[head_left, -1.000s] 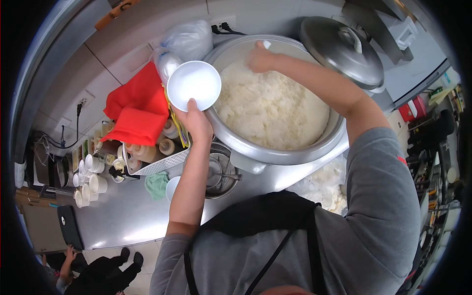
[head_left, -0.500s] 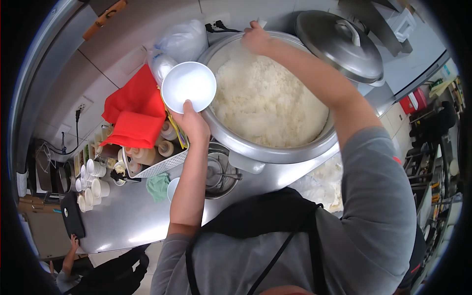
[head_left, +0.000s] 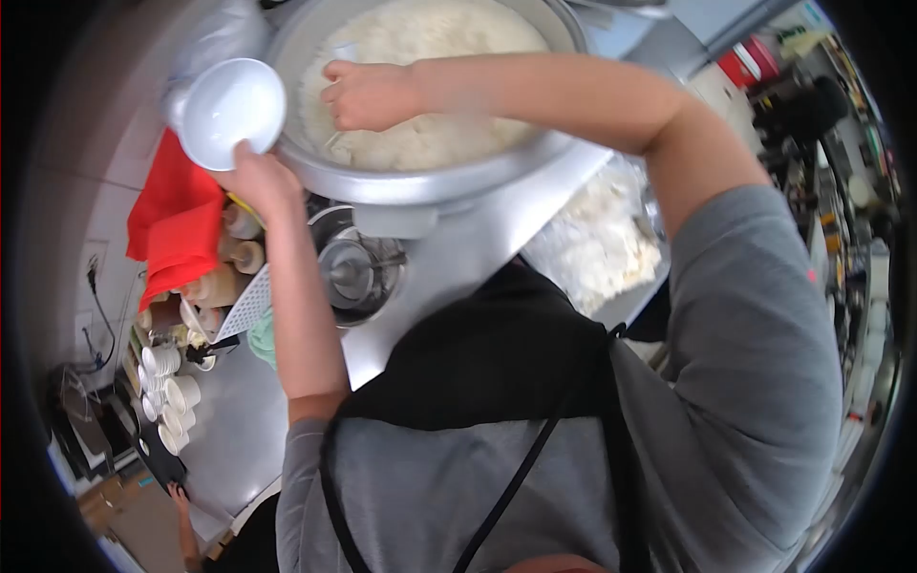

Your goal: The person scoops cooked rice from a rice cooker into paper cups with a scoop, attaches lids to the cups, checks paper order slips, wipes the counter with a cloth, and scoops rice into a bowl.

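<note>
My left hand [head_left: 256, 179] grips a white bowl [head_left: 232, 113] by its near rim, thumb on the inside. The bowl is tilted so its inside faces me, and nothing shows in it. Beside it stands a large metal pot [head_left: 435, 188] full of cooked white rice [head_left: 449, 134]. Over the left part of the rice, my right hand [head_left: 374, 95] is closed around a rice paddle [head_left: 344, 50]. Only its pale handle end shows above the fist; the blade is hidden or blurred.
Left of my arm, a white basket [head_left: 246, 307] holds bottles under a red cloth [head_left: 181, 229]. A metal pan [head_left: 353, 267] sits below the pot. Paper cups [head_left: 180, 393] stand left; bagged rice [head_left: 611, 239] lies right. Another person's hand [head_left: 179, 495] is at lower left.
My right hand has come from the pot's far rim towards me and left, over the rice. The view has shifted, so the pot sits higher. My left hand still holds the bowl.
</note>
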A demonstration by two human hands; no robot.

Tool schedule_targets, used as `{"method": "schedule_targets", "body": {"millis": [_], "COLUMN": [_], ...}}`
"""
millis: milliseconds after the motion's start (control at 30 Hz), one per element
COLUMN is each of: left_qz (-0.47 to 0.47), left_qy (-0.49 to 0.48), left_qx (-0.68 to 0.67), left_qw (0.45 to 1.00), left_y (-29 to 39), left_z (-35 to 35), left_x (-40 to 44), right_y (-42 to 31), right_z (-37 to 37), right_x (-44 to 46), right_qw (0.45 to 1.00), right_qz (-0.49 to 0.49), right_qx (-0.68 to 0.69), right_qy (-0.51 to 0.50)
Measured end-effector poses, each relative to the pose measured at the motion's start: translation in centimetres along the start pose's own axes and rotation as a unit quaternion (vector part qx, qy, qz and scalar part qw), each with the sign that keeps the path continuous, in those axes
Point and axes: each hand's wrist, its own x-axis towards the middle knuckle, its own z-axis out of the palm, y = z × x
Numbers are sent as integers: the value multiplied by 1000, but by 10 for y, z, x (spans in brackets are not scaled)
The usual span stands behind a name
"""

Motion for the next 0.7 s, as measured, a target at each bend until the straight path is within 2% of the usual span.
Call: {"method": "schedule_targets", "body": {"millis": [67,200,267,300,367,400,433,500,533,600,633,700], "left_qz": [12,15,15,11,0,-13,-11,-83,-72,-173,-192,-235], "left_qy": [-15,-55,-68,-72,-77,-88,-89,-99,-96,-87,-89,-93], "left_qx": [8,37,45,44,51,42,40,10,10,-20,-21,-58], "left_qw": [1000,998,997,996,996,995,995,992,993,981,977,966], "left_y": [7,10,11,10,10,9,9,8,8,9,16,17], "left_z": [7,5,4,4,2,0,-3,-10,-13,-19,-19,-28], "left_x": [-4,-2,-2,-2,1,4,6,12,16,24,22,30], "right_y": [-6,3,15,13,8,-9,-22,-33,-28,-8,7,38], "right_z": [-14,-52,-73,-57,-13,-34,-45,-59,-61,-67,-64,-47], "right_x": [-23,-49,-58,-61,-64,-78,-86,-95,-101,-109,-110,-109], "right_qw": [989,994,993,993,987,995,994,998,998,997,998,984], "right_qz": [-89,-61,63,67,149,59,60,-2,-6,26,14,161], "right_qx": [-60,-75,-92,-91,-49,-80,-83,-48,-56,64,50,-11], "right_qy": [98,57,-31,-35,28,-27,-27,-37,-29,-36,-23,70]}}
